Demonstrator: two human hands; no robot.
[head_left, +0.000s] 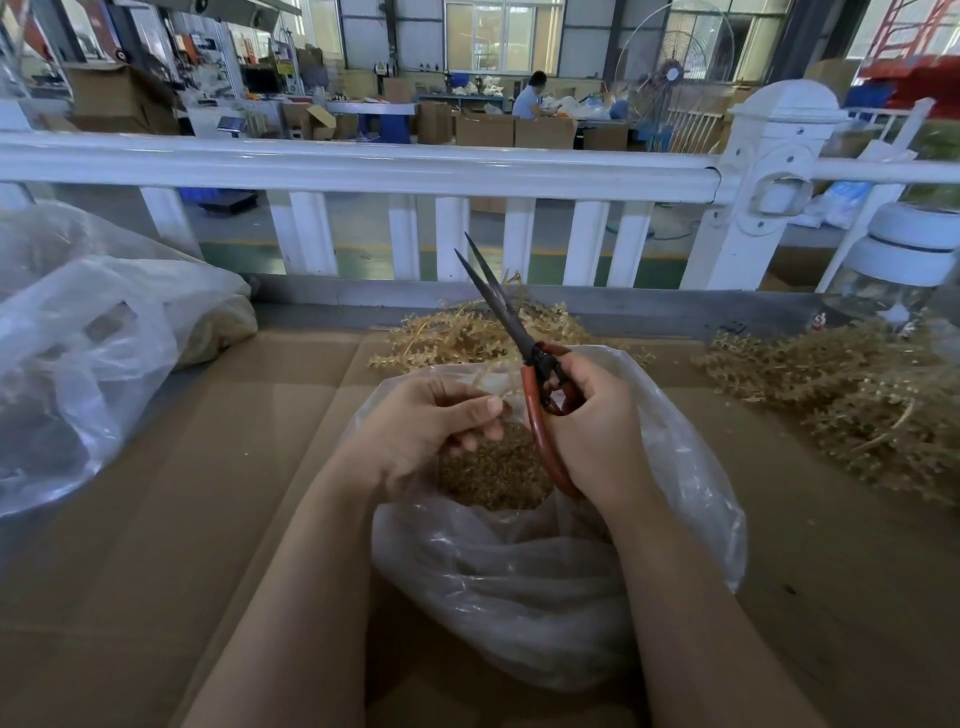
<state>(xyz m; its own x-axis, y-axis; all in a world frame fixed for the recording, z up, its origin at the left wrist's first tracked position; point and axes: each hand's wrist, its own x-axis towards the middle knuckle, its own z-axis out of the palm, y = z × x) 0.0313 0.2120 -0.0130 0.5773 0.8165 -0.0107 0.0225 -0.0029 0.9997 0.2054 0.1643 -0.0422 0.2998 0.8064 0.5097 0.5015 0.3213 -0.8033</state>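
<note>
Head view is showing a cardboard-covered table (208, 467) with a white fence (363, 166) running along its far edge. A left bag (93, 364) of clear plastic is lying at the table's left side, its contents unclear. The bag (545, 587) in use is sitting at the centre, directly under both hands, mouth open upward. A right pile (857, 415) of golden sprigs is lying well apart from it, and a smaller back pile (467, 332) is lying just behind it; both are appearing uncut. Cuttings (498, 473) are lying as a brown layer inside the bag, so part of the trimming is judged done, while the two piles are indicating a good share left.

The right hand (592, 415) is gripping the red handles of the scissors (511, 322), fingers curled through and round them, blades pointing up and away, slightly parted. The left hand (415, 426) is hovering over the bag mouth, thumb and fingers curled and pinching what looks like a pale stem (485, 376); the piece is too small to tell more. The cut in hand is judged not yet made
</note>
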